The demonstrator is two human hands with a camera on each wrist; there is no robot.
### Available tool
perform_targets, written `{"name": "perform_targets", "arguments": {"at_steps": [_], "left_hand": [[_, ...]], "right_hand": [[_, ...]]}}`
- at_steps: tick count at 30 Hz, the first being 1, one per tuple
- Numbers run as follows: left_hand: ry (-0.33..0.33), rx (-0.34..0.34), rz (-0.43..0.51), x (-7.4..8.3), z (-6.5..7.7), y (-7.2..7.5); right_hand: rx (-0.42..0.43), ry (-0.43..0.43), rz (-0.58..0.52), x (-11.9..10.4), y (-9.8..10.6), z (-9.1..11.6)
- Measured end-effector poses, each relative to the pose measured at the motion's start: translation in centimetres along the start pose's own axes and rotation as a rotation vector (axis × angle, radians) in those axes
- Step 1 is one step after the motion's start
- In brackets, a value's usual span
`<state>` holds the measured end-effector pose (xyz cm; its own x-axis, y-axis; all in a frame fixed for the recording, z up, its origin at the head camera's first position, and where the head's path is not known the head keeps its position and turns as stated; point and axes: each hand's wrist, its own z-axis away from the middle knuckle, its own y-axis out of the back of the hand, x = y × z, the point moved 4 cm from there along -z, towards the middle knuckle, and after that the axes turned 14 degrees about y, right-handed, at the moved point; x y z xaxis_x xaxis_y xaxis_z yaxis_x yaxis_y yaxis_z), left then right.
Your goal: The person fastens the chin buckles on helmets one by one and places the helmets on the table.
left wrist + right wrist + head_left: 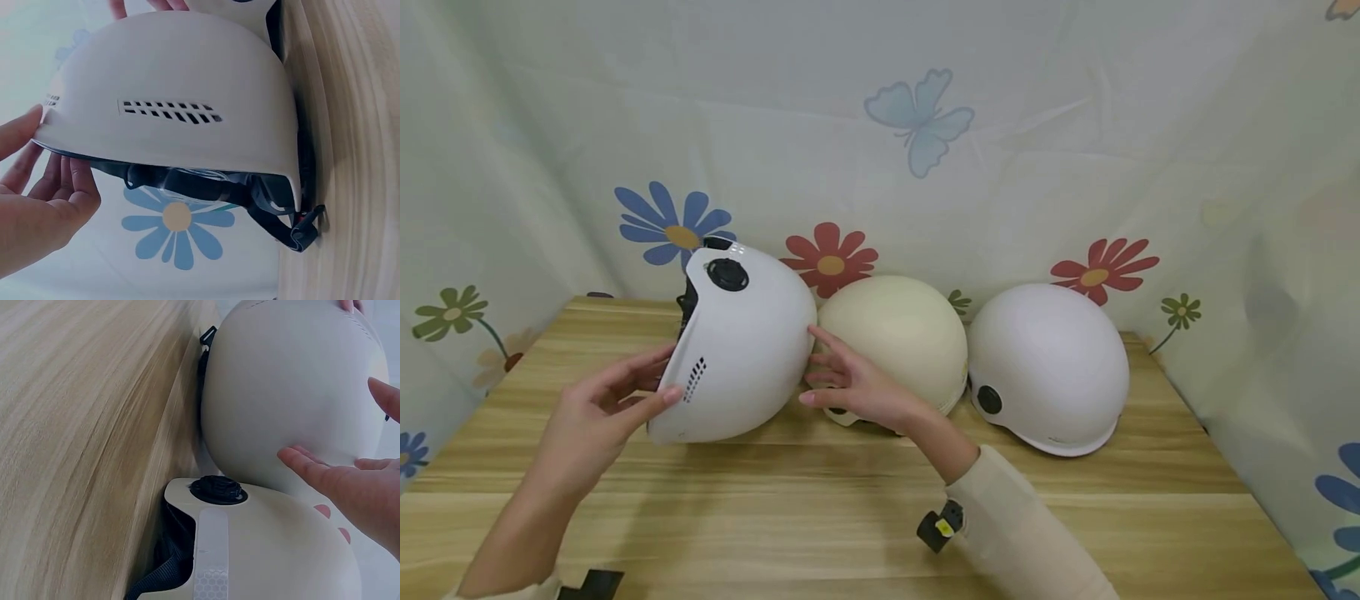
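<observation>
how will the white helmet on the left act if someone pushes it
The white helmet will probably stay stiff, since its smooth curve shows no sagging where it is gripped. It may roll or tip fairly easily, being rounded and tilted over sideways. Its dark strap looks floppy and would likely swing, as it bends loosely outside the opening.

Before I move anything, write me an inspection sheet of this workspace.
Surface: light-brown wood-grain table.
Job's things: smooth white slot-vented helmet at left, tipped, opening facing left; smooth cream rounded helmet, middle, and smooth white rounded helmet, right, both dome up.
Clutter: nothing seen.
Hands: left hand pinches the tipped helmet's rim; right hand, fingers extended, at its crown, contact unclear.
Cables: nothing seen.
Surroundings: pale flower-printed curtain.
</observation>
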<state>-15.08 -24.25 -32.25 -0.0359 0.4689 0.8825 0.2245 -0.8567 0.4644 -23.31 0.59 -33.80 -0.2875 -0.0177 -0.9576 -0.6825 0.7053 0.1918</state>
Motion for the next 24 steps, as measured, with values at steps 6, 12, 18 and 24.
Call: {"name": "perform_targets", "arguments": {"at_steps": [6,12,18,24], "left_hand": [[0.000,-0.013,0.011,-0.4,0.2,-0.1],[0.006,-0.037,-0.005,-0.9,0.2,0.0],[0.008,-0.048,-0.033,-1.2,0.2,0.1],[-0.024,-0.058,-0.064,-1.4,0.2,0.5]], "right_hand": [[0.002,0.008,0.007,-0.2,0.0,0.1],[-0.004,0.006,0.006,-0.2,0.0,0.1],[-0.013,0.010,0.017,-0.4,-0.1,0.2],[-0.014,0.003,0.021,-0.4,-0.2,0.3]]}}
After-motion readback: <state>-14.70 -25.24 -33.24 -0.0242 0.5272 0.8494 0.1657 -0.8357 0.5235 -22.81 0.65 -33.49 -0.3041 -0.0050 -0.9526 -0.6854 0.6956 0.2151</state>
